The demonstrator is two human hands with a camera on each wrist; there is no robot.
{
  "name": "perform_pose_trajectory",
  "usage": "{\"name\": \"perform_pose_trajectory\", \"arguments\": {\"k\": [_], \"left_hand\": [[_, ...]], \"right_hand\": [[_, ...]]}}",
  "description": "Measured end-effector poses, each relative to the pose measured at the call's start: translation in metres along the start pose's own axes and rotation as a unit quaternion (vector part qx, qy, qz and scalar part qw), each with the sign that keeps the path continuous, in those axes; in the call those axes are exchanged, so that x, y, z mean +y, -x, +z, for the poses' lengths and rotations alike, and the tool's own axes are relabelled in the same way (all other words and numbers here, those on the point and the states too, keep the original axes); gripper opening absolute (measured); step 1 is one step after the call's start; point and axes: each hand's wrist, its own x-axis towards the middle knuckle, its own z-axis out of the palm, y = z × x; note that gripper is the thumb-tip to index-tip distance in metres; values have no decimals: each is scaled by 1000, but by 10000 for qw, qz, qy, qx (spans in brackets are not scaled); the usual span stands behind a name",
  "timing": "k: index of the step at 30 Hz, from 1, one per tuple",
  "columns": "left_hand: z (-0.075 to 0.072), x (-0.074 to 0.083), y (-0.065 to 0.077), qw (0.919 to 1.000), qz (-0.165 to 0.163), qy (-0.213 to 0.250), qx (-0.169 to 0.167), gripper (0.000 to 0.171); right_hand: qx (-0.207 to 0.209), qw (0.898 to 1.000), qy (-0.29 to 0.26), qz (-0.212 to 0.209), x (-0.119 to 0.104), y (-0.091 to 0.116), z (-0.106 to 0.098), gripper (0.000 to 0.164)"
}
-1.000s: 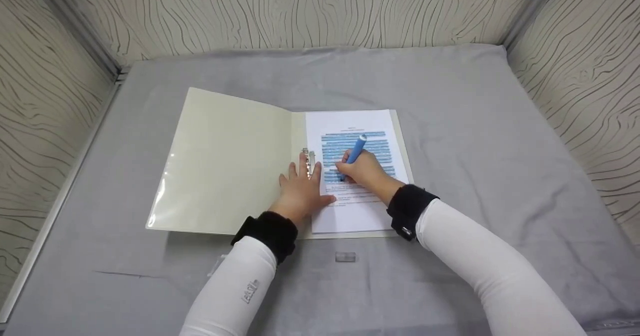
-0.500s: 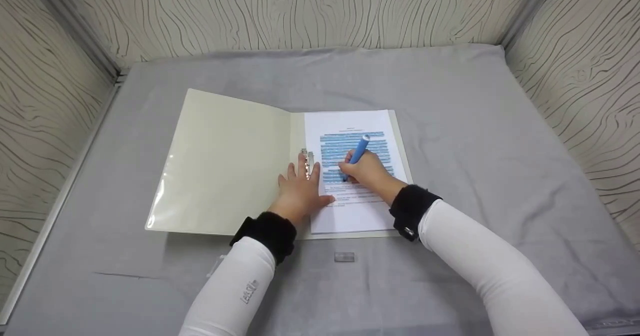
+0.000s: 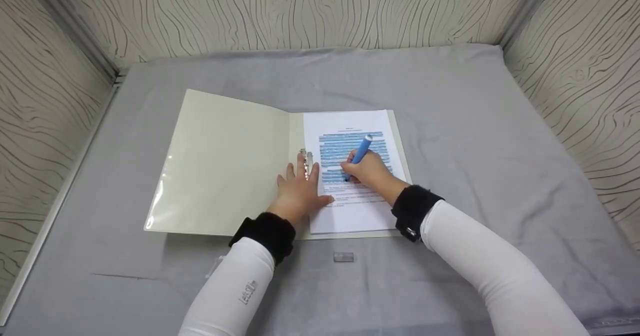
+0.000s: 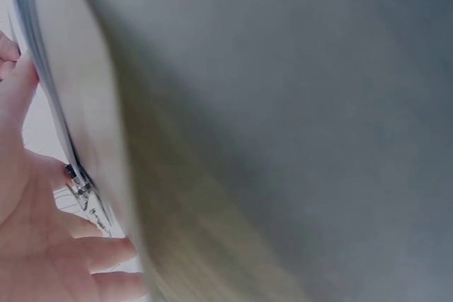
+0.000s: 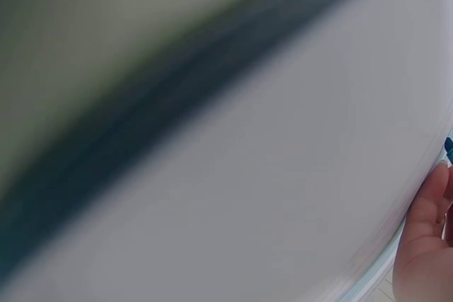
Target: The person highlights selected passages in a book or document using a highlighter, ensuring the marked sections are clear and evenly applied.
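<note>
My right hand (image 3: pixel 372 170) grips a blue highlighter (image 3: pixel 362 149), its tip against the printed sheet (image 3: pixel 330 218). Blue marking covers many text lines above the tip; several lines below are unmarked. The sheet lies in the right half of an open cream ring binder (image 3: pixel 230 161). With fingers spread, my left hand (image 3: pixel 297 193) rests over the binder's metal ring clasp (image 3: pixel 309 160), thumb on the sheet's left edge. The left wrist view shows the left palm (image 4: pixel 42 245) beside the clasp. In the right wrist view, the highlighter's dark tip (image 5: pixel 449 146) shows at the edge above the right hand (image 5: pixel 425 245).
A small grey, see-through cap-like piece (image 3: pixel 343 257) lies on the grey cloth (image 3: pixel 450 101) in front of the binder. The binder's left cover is raised off the cloth along its near edge. Wood-grain panels (image 3: pixel 300 11) stand at the back and sides.
My right hand has slid the highlighter slightly to the right along the text line, lengthening the blue stroke. The left hand stays in place on the binder.
</note>
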Motion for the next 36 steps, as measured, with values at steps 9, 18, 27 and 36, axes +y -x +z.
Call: {"name": "perform_pose_trajectory", "arguments": {"k": [9,18,27,36], "left_hand": [[1,1,-1,10000,-29,-34,6,92],[0,0,0,10000,-29,5,22,92],[0,0,1,10000,-24,35,30,92],[3,0,-1,10000,-38,29,61,91]], "right_hand": [[-8,10000,26,10,2,0,-3,18],[13,10000,-49,63,5,0,-6,18],[41,10000,25,49,7,1,-9,19],[92,9999,72,-4,8,3,-12,19]]}}
